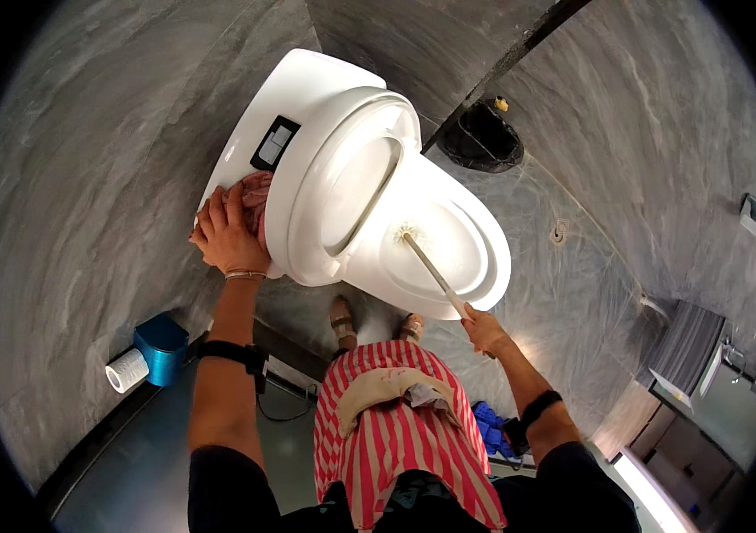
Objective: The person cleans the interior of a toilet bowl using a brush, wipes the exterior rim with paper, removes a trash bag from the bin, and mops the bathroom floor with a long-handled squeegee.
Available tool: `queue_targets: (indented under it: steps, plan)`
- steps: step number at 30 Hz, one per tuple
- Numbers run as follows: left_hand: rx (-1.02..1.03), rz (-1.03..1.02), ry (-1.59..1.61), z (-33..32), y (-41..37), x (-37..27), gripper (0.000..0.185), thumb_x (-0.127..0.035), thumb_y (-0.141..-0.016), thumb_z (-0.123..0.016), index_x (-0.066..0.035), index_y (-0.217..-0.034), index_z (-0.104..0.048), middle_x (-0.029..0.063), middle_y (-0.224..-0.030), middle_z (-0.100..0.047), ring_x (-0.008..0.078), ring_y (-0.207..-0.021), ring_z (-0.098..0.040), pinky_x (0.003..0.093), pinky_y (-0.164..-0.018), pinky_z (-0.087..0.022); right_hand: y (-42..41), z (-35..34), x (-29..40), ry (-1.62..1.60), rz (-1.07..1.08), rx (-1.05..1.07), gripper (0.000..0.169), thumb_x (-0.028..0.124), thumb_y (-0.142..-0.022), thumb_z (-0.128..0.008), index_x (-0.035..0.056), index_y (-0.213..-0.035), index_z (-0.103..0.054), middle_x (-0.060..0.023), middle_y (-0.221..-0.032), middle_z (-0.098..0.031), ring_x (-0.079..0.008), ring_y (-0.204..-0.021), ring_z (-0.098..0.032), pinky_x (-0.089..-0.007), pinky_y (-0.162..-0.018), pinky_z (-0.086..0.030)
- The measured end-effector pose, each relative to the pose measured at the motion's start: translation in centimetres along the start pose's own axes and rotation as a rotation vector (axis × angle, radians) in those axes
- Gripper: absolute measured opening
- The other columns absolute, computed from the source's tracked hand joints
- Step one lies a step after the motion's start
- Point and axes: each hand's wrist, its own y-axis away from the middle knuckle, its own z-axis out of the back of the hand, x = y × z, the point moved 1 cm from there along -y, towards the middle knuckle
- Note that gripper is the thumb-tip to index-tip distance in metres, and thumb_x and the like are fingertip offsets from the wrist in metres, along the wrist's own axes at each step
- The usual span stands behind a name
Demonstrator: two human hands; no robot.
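A white toilet [364, 283] stands before me with its seat and lid raised. My right hand [486, 331] grips the handle of a toilet brush [436, 272], whose bristle head is down inside the bowl [464, 230]. On the cistern top, my left hand [228, 230] presses a reddish cloth [254, 193], partly hidden under the fingers and behind the raised lid. Just beyond that hand lies the black-framed flush button plate [275, 143].
A bin lined with a black bag [482, 140] stands by the dark partition edge [511, 56]. A blue paper holder [161, 349] with a toilet roll [127, 370] is at left. Blue slippers [490, 426] lie behind me, right. A floor drain [559, 230] and a vanity cabinet [688, 343] are farther right.
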Motion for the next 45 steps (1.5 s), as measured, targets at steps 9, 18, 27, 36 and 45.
queue_targets:
  steps: [9, 18, 27, 36, 45]
  plan:
    - [0.026, -0.020, -0.028, -0.4, 0.6, 0.1, 0.055, -0.047, -0.078, -0.051, -0.025, -0.127, -0.040, 0.0079, -0.131, -0.038, 0.0318, -0.118, -0.033, 0.0561, -0.094, -0.017, 17.8, 1.5, -3.7, -0.238, -0.019, -0.098, 0.046, 0.016, -0.088, -0.049, 0.0138, -0.133, -0.038, -0.0010, -0.067, -0.049, -0.0098, -0.048, -0.045, -0.0256, -0.040, -0.039]
    - [0.007, -0.034, 0.359, 2.0, 1.3, 2.4, 0.068, -0.046, -0.076, -0.057, -0.022, -0.134, -0.031, 0.0158, -0.135, -0.031, 0.0341, -0.123, -0.028, 0.0576, -0.094, -0.023, 13.2, -3.3, -10.7, -0.132, 0.014, -0.059, 0.047, 0.011, -0.086, -0.054, 0.0157, -0.131, -0.042, 0.0032, -0.073, -0.054, -0.0063, -0.054, -0.043, -0.0208, -0.046, -0.038]
    - [0.437, 0.368, 0.644, 1.5, 23.5, 8.4, 0.032, -0.016, -0.071, -0.063, -0.002, -0.099, -0.058, 0.0163, -0.101, -0.057, 0.0328, -0.097, -0.052, 0.0397, -0.085, -0.040, 17.6, 3.9, -14.8, 0.067, 0.514, -0.288, 0.048, 0.003, -0.080, -0.057, 0.0053, -0.126, -0.046, -0.0057, -0.078, -0.061, -0.0113, -0.055, -0.050, -0.0246, -0.054, -0.044]
    - [0.798, 0.571, 0.896, 3.9, 34.5, 0.7, 0.024, -0.019, -0.076, -0.061, -0.005, -0.096, -0.061, 0.0098, -0.093, -0.063, 0.0199, -0.083, -0.060, 0.0312, -0.075, -0.048, 24.3, 7.6, -10.5, 0.156, 0.539, 0.011, 0.055, -0.001, -0.073, -0.065, 0.0107, -0.124, -0.050, -0.0077, -0.103, -0.063, -0.0075, -0.078, -0.055, -0.0215, -0.070, -0.046]
    - [0.810, 1.286, 1.927, 5.5, 33.8, -0.6, 0.030, -0.030, -0.080, -0.062, -0.005, -0.096, -0.058, 0.0053, -0.081, -0.060, 0.0200, -0.075, -0.058, 0.0320, -0.069, -0.048, 15.3, -16.2, 10.4, 0.834, 0.841, 0.203, 0.071, 0.017, -0.076, -0.058, 0.0141, -0.138, -0.023, -0.0230, -0.104, -0.057, -0.0375, -0.090, -0.057, -0.0398, -0.080, -0.045]
